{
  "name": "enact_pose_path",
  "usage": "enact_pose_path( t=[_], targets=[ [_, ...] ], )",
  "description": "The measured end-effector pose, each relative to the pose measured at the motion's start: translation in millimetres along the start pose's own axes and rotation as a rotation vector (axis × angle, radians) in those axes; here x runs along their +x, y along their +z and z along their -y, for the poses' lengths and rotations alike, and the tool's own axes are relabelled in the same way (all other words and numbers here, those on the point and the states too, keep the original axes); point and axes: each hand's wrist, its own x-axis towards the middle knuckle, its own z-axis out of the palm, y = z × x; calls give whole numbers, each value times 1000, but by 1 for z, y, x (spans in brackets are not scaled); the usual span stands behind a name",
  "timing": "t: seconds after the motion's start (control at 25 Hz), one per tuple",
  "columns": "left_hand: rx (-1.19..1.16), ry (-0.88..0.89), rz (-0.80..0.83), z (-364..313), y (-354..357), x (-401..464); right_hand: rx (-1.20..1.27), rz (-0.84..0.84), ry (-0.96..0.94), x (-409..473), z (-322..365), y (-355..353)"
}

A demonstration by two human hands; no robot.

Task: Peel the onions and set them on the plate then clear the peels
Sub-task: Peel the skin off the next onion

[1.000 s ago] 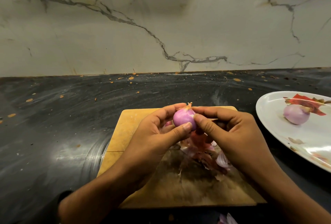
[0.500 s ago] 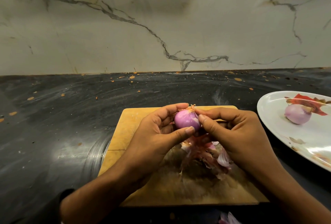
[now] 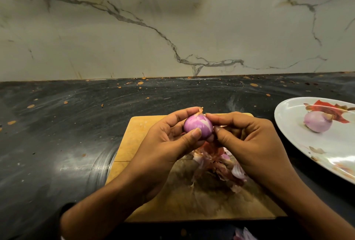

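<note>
A small purple onion [image 3: 197,125] with a dry tip is held above the wooden cutting board [image 3: 142,134]. My left hand [image 3: 169,143] grips it, thumb across its front and fingers behind. My right hand [image 3: 249,143] pinches at the onion's right side with thumb and forefinger. A heap of pink and brown peels [image 3: 217,165] lies on the board below the hands. A peeled onion [image 3: 317,122] sits on the white plate [image 3: 288,117] at the right, beside a red printed pattern.
The black countertop [image 3: 67,143] is smeared and dotted with orange specks. A marble wall [image 3: 172,28] rises behind it. A few peel scraps [image 3: 244,235] lie at the counter's front edge, below the board.
The onion has turned in my hands, showing more of its smooth purple and white surface. My right thumb has shifted lower on its right side. The plate has not moved.
</note>
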Motion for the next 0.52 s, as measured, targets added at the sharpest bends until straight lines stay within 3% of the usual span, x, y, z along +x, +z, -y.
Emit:
enact_pose_path(
  t=[0.28, 0.52],
  targets=[
    [-23, -4, -3, 1, -2, 1, 75, 24, 11, -2, 8, 1],
    [39, -3, -6, 2, -2, 1, -98, -41, -86, -4, 4, 4]
  ],
)
